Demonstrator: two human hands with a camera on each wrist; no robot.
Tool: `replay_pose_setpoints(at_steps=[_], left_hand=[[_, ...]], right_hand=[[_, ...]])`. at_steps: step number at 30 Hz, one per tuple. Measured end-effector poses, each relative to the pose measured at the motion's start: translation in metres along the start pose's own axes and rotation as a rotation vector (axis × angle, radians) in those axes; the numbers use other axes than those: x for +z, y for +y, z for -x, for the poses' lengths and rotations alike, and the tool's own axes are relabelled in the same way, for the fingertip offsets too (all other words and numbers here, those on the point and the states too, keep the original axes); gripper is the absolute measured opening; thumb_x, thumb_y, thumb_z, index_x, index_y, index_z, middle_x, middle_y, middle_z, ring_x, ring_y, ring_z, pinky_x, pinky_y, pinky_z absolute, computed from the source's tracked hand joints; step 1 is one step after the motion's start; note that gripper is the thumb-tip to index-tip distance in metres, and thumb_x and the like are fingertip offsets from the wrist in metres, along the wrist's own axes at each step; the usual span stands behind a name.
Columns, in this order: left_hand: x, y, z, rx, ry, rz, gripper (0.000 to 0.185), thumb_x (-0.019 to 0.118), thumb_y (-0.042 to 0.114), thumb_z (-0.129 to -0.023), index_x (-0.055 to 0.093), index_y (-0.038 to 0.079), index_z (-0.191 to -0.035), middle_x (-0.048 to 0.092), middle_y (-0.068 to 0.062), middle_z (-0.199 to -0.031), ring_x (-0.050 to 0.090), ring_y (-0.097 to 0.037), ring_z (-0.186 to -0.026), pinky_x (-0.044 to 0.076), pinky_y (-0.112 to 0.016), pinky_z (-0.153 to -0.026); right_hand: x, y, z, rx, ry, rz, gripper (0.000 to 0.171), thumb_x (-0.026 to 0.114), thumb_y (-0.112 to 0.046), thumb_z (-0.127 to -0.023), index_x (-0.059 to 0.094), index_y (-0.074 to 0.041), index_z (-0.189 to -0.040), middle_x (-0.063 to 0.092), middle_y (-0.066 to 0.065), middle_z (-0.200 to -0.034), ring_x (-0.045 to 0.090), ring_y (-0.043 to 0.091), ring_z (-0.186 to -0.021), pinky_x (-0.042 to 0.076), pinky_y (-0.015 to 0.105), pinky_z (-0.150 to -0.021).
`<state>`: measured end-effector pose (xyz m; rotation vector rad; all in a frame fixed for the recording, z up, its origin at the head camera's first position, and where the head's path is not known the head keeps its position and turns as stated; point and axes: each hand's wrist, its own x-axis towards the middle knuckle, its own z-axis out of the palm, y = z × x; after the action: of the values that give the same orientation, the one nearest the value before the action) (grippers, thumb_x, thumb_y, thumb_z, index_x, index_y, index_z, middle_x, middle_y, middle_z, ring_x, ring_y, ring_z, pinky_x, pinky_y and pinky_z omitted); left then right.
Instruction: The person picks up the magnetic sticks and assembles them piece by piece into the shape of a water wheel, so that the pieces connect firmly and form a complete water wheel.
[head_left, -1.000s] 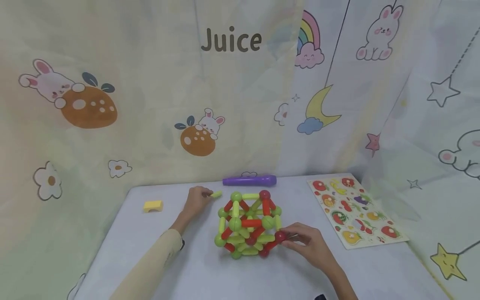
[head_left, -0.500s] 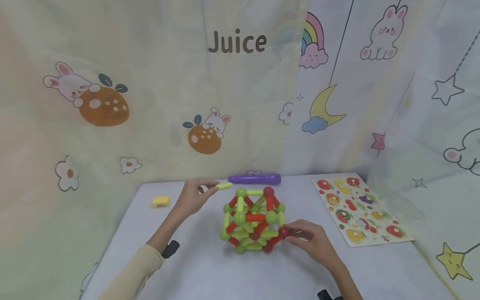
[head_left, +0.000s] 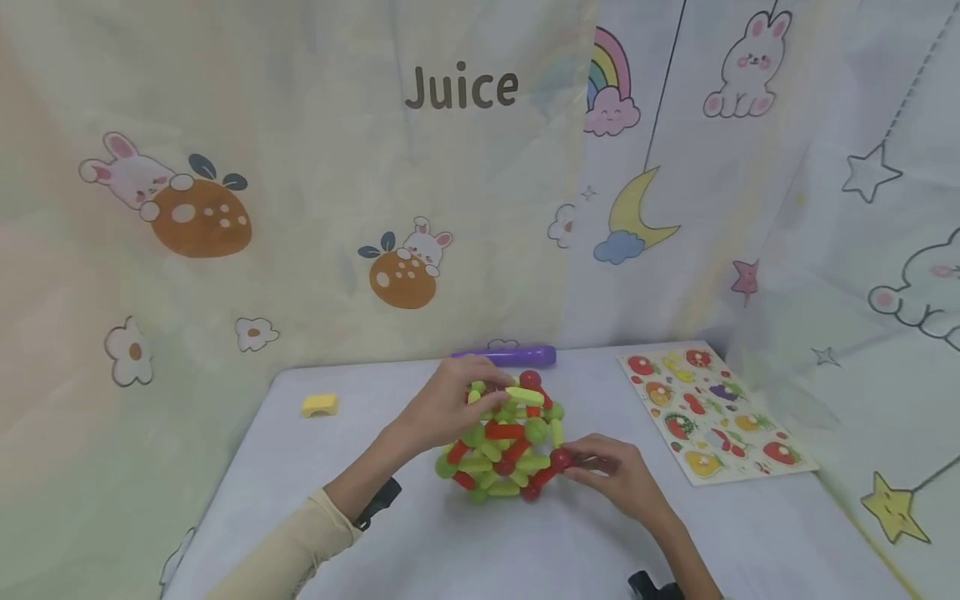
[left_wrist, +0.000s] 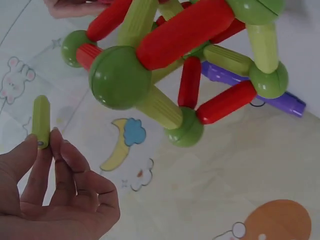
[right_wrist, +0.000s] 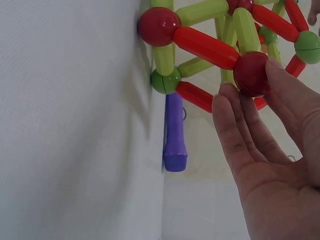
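A ball-and-rod construction toy of green and red balls joined by yellow-green and red rods stands on the white table. My left hand pinches a loose yellow-green rod by one end, over the top of the toy in the head view. The left wrist view shows this rod apart from the structure, between thumb and fingers. At the toy's right side, my right hand holds a red ball. Fingers and thumb sit around that red ball in the right wrist view, with rods attached to it.
A purple microphone-shaped toy lies at the table's back edge, behind the structure. On the left is a yellow arched block. A fruit picture board lies at the right. A printed curtain hangs behind the table.
My left hand has carried the yellow-green rod from the left of the toy rightward, over its top. My right hand stays on the red ball.
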<state>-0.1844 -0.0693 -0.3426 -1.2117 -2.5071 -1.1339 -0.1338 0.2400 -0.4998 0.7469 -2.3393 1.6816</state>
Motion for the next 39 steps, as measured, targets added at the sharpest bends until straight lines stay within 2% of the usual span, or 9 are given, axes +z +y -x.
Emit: replay_pose_setpoints(at_steps=[4,8,10,13,16,20,26,32,39], left_hand=[[0.013,0.012,-0.01,0.028,-0.092,-0.008,0.019,0.079,0.01,-0.099,0.082,0.01,-0.117,0.08,0.003,-0.106,0.066,-0.012,-0.102,0.058,-0.027,-0.086],[0.026,0.019,-0.02,0.084,-0.156,-0.077,0.018,0.08,0.007,-0.098,0.083,0.009,-0.116,0.081,0.002,-0.108,0.067,-0.014,-0.102,0.058,-0.025,-0.085],[0.033,0.022,-0.024,0.104,-0.182,-0.153,0.019,0.082,0.008,-0.097,0.084,0.011,-0.115,0.081,0.003,-0.107,0.069,-0.014,-0.101,0.056,-0.025,-0.087],[0.041,0.028,-0.031,0.112,-0.23,-0.301,0.019,0.081,0.01,-0.097,0.085,0.015,-0.115,0.081,0.005,-0.108,0.07,-0.014,-0.104,0.055,-0.032,-0.091],[0.048,0.035,-0.039,0.106,-0.289,-0.44,0.014,0.08,0.011,-0.098,0.087,0.02,-0.107,0.08,0.009,-0.098,0.066,-0.013,-0.098,0.05,-0.039,-0.09],[0.058,0.044,-0.05,0.075,-0.37,-0.549,0.008,0.082,0.013,-0.096,0.086,0.02,-0.097,0.07,0.011,-0.08,0.057,-0.013,-0.086,0.049,-0.047,-0.093],[0.071,0.05,-0.06,0.034,-0.469,-0.71,0.008,0.086,0.014,-0.092,0.081,0.021,-0.093,0.066,0.011,-0.079,0.058,-0.013,-0.088,0.048,-0.052,-0.105],[0.077,0.05,-0.062,0.034,-0.506,-0.78,0.015,0.089,0.013,-0.088,0.078,0.018,-0.097,0.067,0.007,-0.082,0.06,-0.015,-0.09,0.049,-0.054,-0.105],[0.084,0.051,-0.063,0.044,-0.538,-0.813,0.031,0.092,0.035,-0.089,0.079,0.019,-0.112,0.073,0.005,-0.096,0.062,-0.016,-0.099,0.049,-0.056,-0.107]], right_hand=[[-0.001,-0.001,-0.001,-0.008,-0.009,0.002,0.037,0.082,-0.002,-0.093,0.073,0.003,-0.129,0.078,0.014,-0.115,0.077,0.02,-0.104,0.063,0.031,-0.09],[-0.002,0.0,-0.001,-0.026,-0.014,-0.01,0.037,0.081,0.0,-0.093,0.072,0.005,-0.129,0.078,0.014,-0.115,0.077,0.022,-0.104,0.063,0.032,-0.09],[-0.002,0.002,-0.001,-0.046,-0.016,-0.026,0.037,0.08,0.003,-0.093,0.072,0.005,-0.129,0.078,0.017,-0.115,0.077,0.023,-0.104,0.064,0.034,-0.09],[-0.001,0.003,-0.002,-0.059,-0.022,-0.033,0.035,0.079,0.004,-0.093,0.073,0.003,-0.128,0.077,0.018,-0.115,0.077,0.025,-0.104,0.065,0.036,-0.088],[0.0,0.002,-0.003,-0.048,-0.009,0.007,0.033,0.081,-0.001,-0.094,0.074,-0.002,-0.127,0.078,0.013,-0.115,0.076,0.024,-0.102,0.065,0.037,-0.085],[0.001,-0.001,-0.004,-0.006,0.03,0.084,0.032,0.085,-0.009,-0.093,0.077,-0.009,-0.124,0.079,0.002,-0.112,0.075,0.019,-0.1,0.066,0.036,-0.081],[0.004,-0.004,-0.005,-0.036,0.099,0.136,0.032,0.088,-0.007,-0.089,0.078,-0.016,-0.118,0.077,0.001,-0.108,0.071,0.022,-0.094,0.064,0.032,-0.076],[0.007,-0.009,-0.012,-0.044,0.121,0.164,0.027,0.089,-0.008,-0.089,0.08,-0.017,-0.113,0.075,0.0,-0.108,0.069,0.026,-0.095,0.064,0.033,-0.077],[0.01,-0.007,-0.016,-0.063,0.141,0.179,0.024,0.089,-0.006,-0.088,0.081,-0.019,-0.106,0.074,-0.001,-0.104,0.068,0.027,-0.092,0.063,0.03,-0.076]])
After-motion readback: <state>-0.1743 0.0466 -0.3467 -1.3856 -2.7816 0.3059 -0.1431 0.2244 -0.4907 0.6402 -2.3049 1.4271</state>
